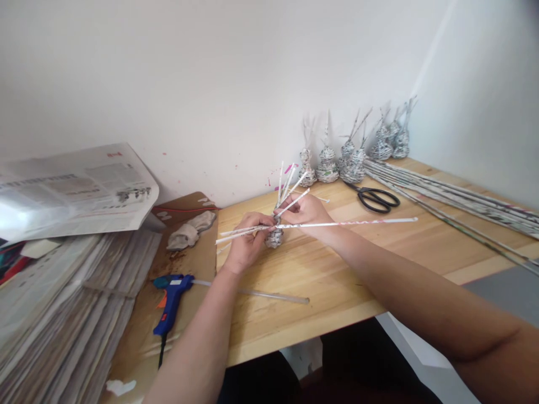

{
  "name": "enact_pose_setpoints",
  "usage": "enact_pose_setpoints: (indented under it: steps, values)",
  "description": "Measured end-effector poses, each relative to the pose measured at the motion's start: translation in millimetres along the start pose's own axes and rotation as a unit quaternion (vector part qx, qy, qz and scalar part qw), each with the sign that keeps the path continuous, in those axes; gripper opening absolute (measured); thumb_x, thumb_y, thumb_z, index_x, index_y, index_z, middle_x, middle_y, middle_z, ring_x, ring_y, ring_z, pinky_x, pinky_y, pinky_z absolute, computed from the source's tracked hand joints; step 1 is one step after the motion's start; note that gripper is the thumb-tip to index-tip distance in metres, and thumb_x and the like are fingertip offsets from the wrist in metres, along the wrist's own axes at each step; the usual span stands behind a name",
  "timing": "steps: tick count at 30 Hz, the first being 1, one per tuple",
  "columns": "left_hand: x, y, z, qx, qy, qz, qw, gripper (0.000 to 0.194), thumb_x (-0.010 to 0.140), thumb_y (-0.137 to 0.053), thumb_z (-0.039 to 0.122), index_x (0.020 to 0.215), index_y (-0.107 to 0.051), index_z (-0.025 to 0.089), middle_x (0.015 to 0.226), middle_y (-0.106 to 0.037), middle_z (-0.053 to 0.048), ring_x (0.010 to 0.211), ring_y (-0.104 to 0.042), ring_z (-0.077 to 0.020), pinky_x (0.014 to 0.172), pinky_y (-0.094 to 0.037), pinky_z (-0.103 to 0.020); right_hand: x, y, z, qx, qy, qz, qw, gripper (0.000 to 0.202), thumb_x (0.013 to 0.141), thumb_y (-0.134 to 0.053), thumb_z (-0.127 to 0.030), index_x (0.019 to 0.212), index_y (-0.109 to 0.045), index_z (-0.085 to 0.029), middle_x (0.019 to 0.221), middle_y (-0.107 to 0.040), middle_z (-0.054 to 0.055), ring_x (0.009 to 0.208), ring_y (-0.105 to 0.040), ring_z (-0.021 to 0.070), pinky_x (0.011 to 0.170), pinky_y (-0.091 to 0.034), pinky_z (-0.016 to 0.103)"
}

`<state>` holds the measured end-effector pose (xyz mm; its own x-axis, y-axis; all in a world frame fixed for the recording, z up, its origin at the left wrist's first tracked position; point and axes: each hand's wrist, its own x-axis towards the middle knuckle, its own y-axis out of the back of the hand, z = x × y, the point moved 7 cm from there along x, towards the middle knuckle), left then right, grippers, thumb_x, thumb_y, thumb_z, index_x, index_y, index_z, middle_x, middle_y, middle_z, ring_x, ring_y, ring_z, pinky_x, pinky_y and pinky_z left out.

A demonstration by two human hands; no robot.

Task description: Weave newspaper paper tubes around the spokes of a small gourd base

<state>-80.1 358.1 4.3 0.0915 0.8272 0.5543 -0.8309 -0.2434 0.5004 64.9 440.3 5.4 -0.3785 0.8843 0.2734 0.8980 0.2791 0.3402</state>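
Observation:
A small woven paper piece (274, 238), made of rolled newspaper, stands low on the wooden table between my hands. Several white paper rods fan out from its top, up and to the left. My left hand (249, 238) is closed around its left side, with rods passing under the fingers. With bent fingers, my right hand (304, 210) pinches at the upright rods near the top. One long paper rod (370, 222) runs from the piece to the right, across my right wrist. The fingertips partly hide where the rods cross.
Several finished-looking woven gourd shapes (327, 165) line the wall. Black scissors (374, 199) and a bundle of paper rods (455, 193) lie to the right. On the left are a blue glue gun (172, 303), a glue stick (278, 296), a cloth (189, 231) and stacked newspapers (96, 297).

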Motion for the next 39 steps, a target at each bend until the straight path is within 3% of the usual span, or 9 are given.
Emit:
enact_pose_setpoints:
  steps: [6, 12, 16, 21, 25, 28, 31, 39]
  values:
    - [0.2, -0.6, 2.0, 0.003, 0.003, 0.005, 1.0, 0.008, 0.091, -0.062, 0.03, 0.089, -0.065, 0.022, 0.091, -0.069, -0.006, 0.091, -0.064, -0.0203, 0.086, -0.05, -0.037, -3.5, -3.3, 1.0, 0.003, -0.024, -0.005, 1.0, 0.01, 0.07, -0.073, -0.023, 0.066, -0.065, -0.017, 0.068, -0.071, 0.003, 0.063, -0.064, 0.0153, 0.052, -0.045, 0.023]
    - [1.7, 4.4, -2.0, -0.016, 0.062, 0.061, 0.996, 0.009, 0.088, -0.063, 0.028, 0.086, -0.065, 0.02, 0.083, -0.069, -0.003, 0.08, -0.064, -0.0165, 0.078, -0.051, -0.03, -7.6, -16.0, 9.0, 0.169, -0.118, -0.045, 0.977, 0.004, 0.071, -0.066, -0.018, 0.072, -0.063, -0.018, 0.06, -0.066, 0.0, 0.054, -0.064, 0.0134, 0.04, -0.042, 0.019]
    - [1.9, 6.1, -4.6, -0.022, 0.092, 0.088, 0.992, 0.014, 0.086, -0.066, 0.031, 0.089, -0.068, 0.018, 0.085, -0.071, -0.005, 0.079, -0.066, -0.0163, 0.075, -0.051, -0.028, -10.5, -20.5, 6.3, 0.24, -0.136, -0.054, 0.96, 0.007, 0.066, -0.065, -0.014, 0.064, -0.058, -0.017, 0.058, -0.066, -0.001, 0.054, -0.065, 0.0127, 0.04, -0.046, 0.017]
    - [-0.4, 8.8, -6.0, 0.046, 0.119, 0.119, 0.985, 0.016, 0.085, -0.067, 0.033, 0.086, -0.07, 0.017, 0.084, -0.073, -0.005, 0.08, -0.067, -0.0174, 0.076, -0.052, -0.029, -12.5, -26.7, 8.6, 0.269, -0.138, -0.055, 0.952, 0.01, 0.066, -0.066, -0.017, 0.066, -0.055, -0.018, 0.059, -0.067, 0.0, 0.054, -0.068, 0.0154, 0.042, -0.049, 0.019]
    - [-1.7, 10.4, -7.8, 0.066, 0.114, 0.14, 0.981, 0.015, 0.084, -0.068, 0.033, 0.086, -0.069, 0.018, 0.082, -0.073, -0.005, 0.079, -0.069, -0.0175, 0.075, -0.053, -0.029, -14.3, -30.0, 8.0, 0.237, -0.096, -0.064, 0.965, 0.01, 0.076, -0.064, -0.026, 0.072, -0.058, -0.019, 0.065, -0.066, 0.0, 0.055, -0.066, 0.0144, 0.046, -0.051, 0.022]
    - [-1.0, 9.5, -8.0, 0.056, 0.092, 0.134, 0.985, 0.013, 0.085, -0.067, 0.03, 0.092, -0.07, 0.019, 0.087, -0.074, -0.004, 0.08, -0.069, -0.0166, 0.077, -0.053, -0.028, -16.0, -22.9, -2.8, 0.148, 0.006, -0.038, 0.988, 0.008, 0.081, -0.063, -0.028, 0.078, -0.061, -0.02, 0.07, -0.066, 0.0, 0.061, -0.065, 0.0139, 0.057, -0.054, 0.025]
    - [0.3, 9.9, -6.5, 0.048, 0.062, 0.131, 0.988, 0.012, 0.086, -0.067, 0.029, 0.093, -0.072, 0.02, 0.092, -0.075, -0.005, 0.087, -0.069, -0.0171, 0.082, -0.053, -0.029, -19.0, -17.7, -13.4, 0.056, 0.095, -0.016, 0.994, 0.005, 0.082, -0.062, -0.024, 0.079, -0.062, -0.02, 0.072, -0.067, 0.0, 0.064, -0.064, 0.014, 0.061, -0.052, 0.026]
    - [-0.1, 12.1, -16.3, 0.026, 0.09, 0.117, 0.989, 0.017, 0.083, -0.071, 0.03, 0.097, -0.074, 0.02, 0.095, -0.076, -0.006, 0.09, -0.07, -0.02, 0.085, -0.053, -0.033, -16.8, -18.4, -14.9, -0.003, 0.152, -0.037, 0.988, 0.011, 0.079, -0.066, -0.018, 0.089, -0.061, -0.021, 0.083, -0.072, 0.003, 0.078, -0.07, 0.0171, 0.07, -0.055, 0.028]
